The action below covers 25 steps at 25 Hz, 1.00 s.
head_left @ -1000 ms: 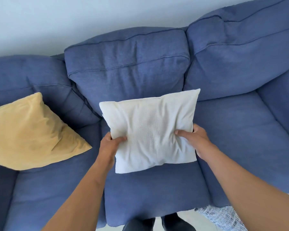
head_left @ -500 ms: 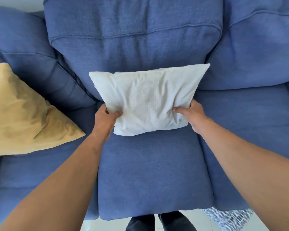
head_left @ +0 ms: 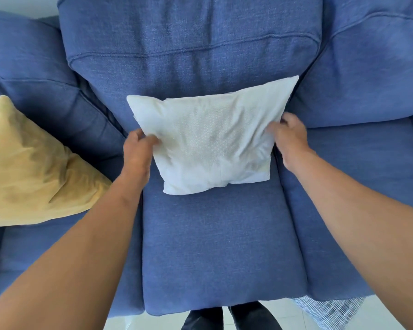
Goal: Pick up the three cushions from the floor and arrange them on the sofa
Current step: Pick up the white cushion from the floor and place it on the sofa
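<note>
1. The left hand [head_left: 136, 153] pinches the left edge of the white cushion [head_left: 212, 136]; its fingers [head_left: 150, 140] are curled in, the thumb lying on the front face and the rest tucked behind the fabric, out of sight
2. The right hand [head_left: 290, 136] grips the cushion's right edge the same way — fingers bent close around the fabric, knuckles up, with the tips hidden behind the cushion
3. Neither hand is spread wide; both are closed on the cushion, and the cloth puckers into creases where each one presses
4. The white cushion stands on the middle seat of the blue sofa [head_left: 219, 246], its lower edge touching the seat and its back leaning against the middle backrest, tilted so that its right top corner sits higher than the left
5. A yellow cushion [head_left: 31, 167] lies to the left of the white cushion, well apart from it, on the left seat against the backrest; its left part is cut off by the picture's edge
6. Below the white cushion, past the front edge of the seat, dark trouser legs [head_left: 224, 317] show against the pale floor [head_left: 281, 315] — only a small part is visible
7. To the lower right of the white cushion, a piece of blue-and-white striped fabric [head_left: 329, 310] shows on the floor beside the sofa; the right forearm and the sofa cover most of it, so I cannot tell what it is
</note>
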Motion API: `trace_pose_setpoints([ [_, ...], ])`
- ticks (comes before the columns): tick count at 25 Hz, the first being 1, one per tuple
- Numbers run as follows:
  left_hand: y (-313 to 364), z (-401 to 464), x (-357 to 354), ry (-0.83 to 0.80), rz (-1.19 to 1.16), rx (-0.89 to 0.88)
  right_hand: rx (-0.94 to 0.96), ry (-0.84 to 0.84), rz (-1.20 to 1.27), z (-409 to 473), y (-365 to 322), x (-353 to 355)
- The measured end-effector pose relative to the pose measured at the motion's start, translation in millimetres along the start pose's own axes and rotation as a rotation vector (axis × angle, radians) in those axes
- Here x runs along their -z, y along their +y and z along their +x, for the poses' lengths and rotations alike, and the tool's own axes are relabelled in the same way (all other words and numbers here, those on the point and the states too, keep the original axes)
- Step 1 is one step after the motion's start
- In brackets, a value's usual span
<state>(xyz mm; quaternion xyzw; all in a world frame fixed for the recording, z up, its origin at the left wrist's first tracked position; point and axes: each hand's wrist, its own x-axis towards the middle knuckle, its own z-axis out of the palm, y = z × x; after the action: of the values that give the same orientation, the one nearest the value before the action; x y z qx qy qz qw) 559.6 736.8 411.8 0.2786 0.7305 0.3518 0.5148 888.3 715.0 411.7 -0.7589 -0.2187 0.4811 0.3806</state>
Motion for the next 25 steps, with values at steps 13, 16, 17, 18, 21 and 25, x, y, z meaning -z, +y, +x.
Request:
trace_pose_setpoints([
  [13,45,9,19,0.035,-0.173,-0.155,0.149,0.040,-0.009,11,-43,19],
  [16,49,9,16,0.072,-0.169,-0.174,0.177,0.095,-0.009,12,-48,15],
  [17,50,8,16,0.068,-0.167,-0.174,0.184,0.105,-0.013,12,-49,13],
  [18,50,6,15,0.061,-0.157,-0.174,0.185,0.115,-0.010,12,-49,12],
  [21,44,-4,13,0.094,-0.104,-0.185,0.169,0.101,0.006,4,-46,12],
  [25,12,-36,14,0.232,0.023,-0.104,0.162,0.082,-0.103,-22,-30,26],
])
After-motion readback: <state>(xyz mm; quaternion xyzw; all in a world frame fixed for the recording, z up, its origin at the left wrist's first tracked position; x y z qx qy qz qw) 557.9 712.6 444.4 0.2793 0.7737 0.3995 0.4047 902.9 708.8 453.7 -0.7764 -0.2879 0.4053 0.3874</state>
